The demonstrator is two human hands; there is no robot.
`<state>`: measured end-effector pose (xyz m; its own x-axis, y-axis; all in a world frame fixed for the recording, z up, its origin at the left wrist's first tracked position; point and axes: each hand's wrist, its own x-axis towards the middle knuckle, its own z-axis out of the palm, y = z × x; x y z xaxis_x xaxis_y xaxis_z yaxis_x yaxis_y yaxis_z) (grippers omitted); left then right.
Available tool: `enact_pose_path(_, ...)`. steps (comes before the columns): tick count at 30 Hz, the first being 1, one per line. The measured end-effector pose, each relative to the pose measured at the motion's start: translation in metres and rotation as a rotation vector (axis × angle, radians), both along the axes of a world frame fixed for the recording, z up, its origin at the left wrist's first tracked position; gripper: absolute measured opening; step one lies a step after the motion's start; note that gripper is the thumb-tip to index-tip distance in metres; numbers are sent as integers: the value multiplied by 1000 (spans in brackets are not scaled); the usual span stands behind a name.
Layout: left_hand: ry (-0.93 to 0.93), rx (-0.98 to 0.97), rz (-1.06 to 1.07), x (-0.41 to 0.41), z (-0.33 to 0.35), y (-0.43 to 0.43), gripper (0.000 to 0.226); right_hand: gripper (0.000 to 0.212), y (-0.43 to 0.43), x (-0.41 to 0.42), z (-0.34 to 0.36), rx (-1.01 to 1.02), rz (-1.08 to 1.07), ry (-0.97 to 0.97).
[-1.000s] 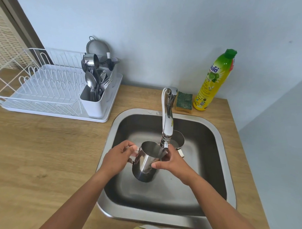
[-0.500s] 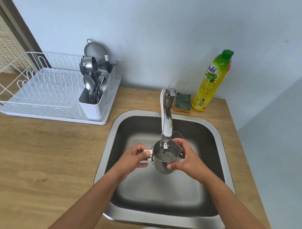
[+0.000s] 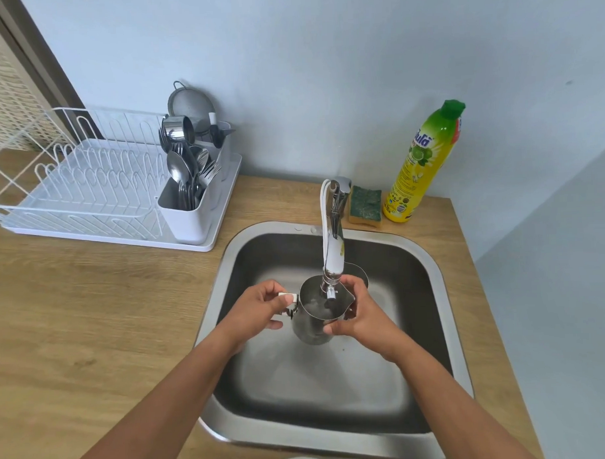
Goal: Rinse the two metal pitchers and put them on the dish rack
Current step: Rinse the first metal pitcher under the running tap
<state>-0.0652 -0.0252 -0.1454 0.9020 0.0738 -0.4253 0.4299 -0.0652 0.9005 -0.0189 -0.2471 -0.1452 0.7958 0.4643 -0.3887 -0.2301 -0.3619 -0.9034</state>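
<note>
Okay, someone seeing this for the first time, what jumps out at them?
The left hand grips the handle of a metal pitcher and the right hand holds its body, right under the faucet over the sink. Next comes the bright yellow-green soap bottle by the back wall at right, then the white dish rack on the counter at left.

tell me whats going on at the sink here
A person is rinsing a metal pitcher under the faucet, over the sink. The left hand grips its handle and the right hand holds its side. A second pitcher sits in the sink just behind, partly hidden. The dish rack on the counter holds cutlery but no pitcher yet.
</note>
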Motion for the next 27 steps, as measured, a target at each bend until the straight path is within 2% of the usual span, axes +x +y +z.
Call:
enact_pose_path(20, 71, 32, 10, -5, -5, 9, 12, 75, 9, 6, -15, 8, -2, 79)
enact_pose_path(23, 92, 46, 3, -6, -5, 9, 18, 74, 10, 4, -19, -10, -6, 89)
enact_pose_path(27, 128, 75, -1, -7, -8, 9, 18, 78, 10, 10, -21, -31, 7, 101)
